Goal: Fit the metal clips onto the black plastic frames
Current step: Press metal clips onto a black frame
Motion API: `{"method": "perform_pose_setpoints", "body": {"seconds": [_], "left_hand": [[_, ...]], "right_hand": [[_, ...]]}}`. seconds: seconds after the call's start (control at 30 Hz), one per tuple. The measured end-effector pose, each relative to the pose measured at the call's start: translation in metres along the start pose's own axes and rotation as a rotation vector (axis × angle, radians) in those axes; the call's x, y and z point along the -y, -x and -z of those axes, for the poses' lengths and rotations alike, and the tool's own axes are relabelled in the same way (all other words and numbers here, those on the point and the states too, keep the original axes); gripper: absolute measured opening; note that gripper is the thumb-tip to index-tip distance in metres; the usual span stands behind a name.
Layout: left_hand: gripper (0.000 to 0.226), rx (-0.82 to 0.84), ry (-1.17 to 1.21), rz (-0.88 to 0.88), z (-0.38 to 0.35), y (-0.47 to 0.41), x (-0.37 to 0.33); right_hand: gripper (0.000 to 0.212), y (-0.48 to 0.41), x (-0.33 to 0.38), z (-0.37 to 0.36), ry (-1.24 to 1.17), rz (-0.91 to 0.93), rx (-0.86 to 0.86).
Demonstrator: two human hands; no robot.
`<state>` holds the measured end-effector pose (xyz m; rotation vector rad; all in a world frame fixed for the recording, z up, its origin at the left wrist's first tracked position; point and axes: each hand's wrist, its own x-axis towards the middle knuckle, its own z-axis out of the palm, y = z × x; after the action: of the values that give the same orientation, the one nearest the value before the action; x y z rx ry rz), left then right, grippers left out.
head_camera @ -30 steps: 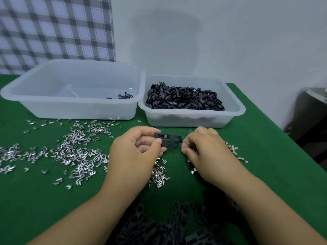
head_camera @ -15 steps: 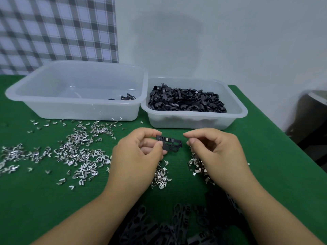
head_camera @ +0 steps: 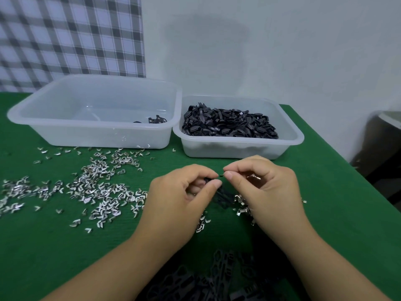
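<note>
My left hand point(head_camera: 180, 198) pinches a small black plastic frame point(head_camera: 221, 195) between thumb and fingers; most of the frame is hidden behind the fingers. My right hand point(head_camera: 267, 187) pinches a tiny metal clip point(head_camera: 221, 175) between thumb and forefinger, right at the left hand's fingertips and above the frame. More clips seem to sit in the right palm. Loose metal clips point(head_camera: 97, 190) lie scattered over the green table to the left, and a small heap lies under the hands.
A large clear tub point(head_camera: 95, 135) at the back left holds a few black parts. A smaller tub point(head_camera: 238, 146) to its right is full of black plastic pieces point(head_camera: 230, 123). Black frames point(head_camera: 206, 279) lie piled at the near edge. The table's right edge point(head_camera: 347, 161) runs diagonally.
The frame has turned from level to hanging down below my left fingers. My right hand has brought a clip up to the left hand's fingertips.
</note>
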<state>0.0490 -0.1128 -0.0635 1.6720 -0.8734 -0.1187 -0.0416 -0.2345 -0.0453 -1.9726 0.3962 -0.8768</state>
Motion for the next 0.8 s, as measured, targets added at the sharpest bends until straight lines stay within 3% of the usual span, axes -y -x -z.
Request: {"method": "perform_pose_setpoints", "body": {"seconds": [0.1, 0.4, 0.8], "left_hand": [[0.014, 0.012, -0.036, -0.043, 0.0012, -0.0004, -0.0001], [0.013, 0.002, 0.150, 0.014, 0.0018, -0.0037, -0.0017], [0.016, 0.041, 0.026, 0.049, 0.0003, -0.0009, 0.0005]], "right_hand": [[0.025, 0.0014, 0.0011, -0.0018, 0.001, 0.015, 0.050], [0.020, 0.0017, 0.0019, -0.0021, -0.091, -0.086, 0.080], [0.017, 0.0016, -0.0006, -0.0035, -0.100, -0.045, 0.073]]}}
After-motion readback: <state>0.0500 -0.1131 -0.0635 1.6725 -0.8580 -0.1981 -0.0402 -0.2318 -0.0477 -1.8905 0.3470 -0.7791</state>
